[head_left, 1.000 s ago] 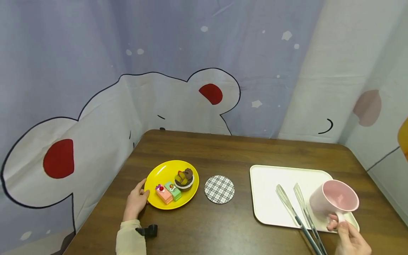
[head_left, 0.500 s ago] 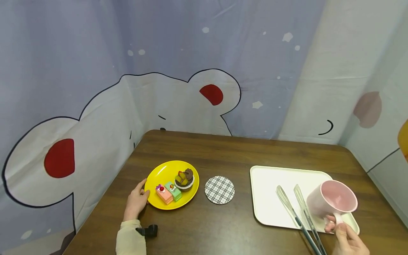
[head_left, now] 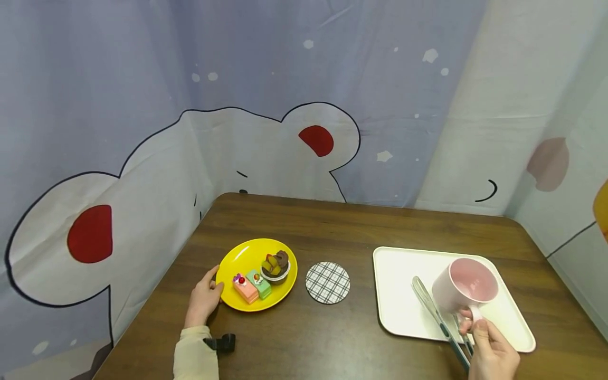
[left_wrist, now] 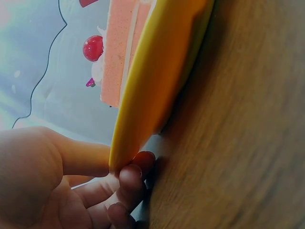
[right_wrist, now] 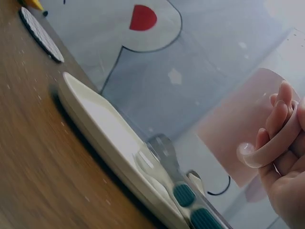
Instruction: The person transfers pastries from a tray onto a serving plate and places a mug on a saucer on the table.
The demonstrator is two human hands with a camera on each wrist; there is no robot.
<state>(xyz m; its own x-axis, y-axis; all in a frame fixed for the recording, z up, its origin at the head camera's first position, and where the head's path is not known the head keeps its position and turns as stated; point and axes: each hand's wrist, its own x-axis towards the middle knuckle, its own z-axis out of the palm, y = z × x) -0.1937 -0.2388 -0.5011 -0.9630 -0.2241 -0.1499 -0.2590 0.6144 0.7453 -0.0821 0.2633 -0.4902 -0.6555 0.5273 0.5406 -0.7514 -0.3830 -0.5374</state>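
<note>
My left hand [head_left: 201,300] is at the left rim of a yellow plate [head_left: 234,259]. In the left wrist view the thumb lies on the plate's edge [left_wrist: 159,81] and the fingertips curl beneath it. On the plate sit a pink cake slice [head_left: 246,291], a green cake slice [head_left: 260,285] and a chocolate cupcake [head_left: 275,269]. My right hand [head_left: 494,351] grips the handle of a pink mug [head_left: 446,291], fingers through the loop. The right wrist view has the mug [right_wrist: 233,126] raised above a cream tray [head_left: 396,301]. Metal tongs [head_left: 427,297] lie across that tray, partly hidden by mug and hand.
A round checked coaster [head_left: 328,283] lies between the plate and the tray on the brown wooden table [head_left: 342,338]. Behind the table hangs a printed curtain [head_left: 380,95]. The tongs' teal grips [right_wrist: 205,218] reach past the tray's front edge.
My right hand has carried the mug to the left, from the tray's right end toward its middle, and now covers part of the tongs. The left hand and plate have stayed put.
</note>
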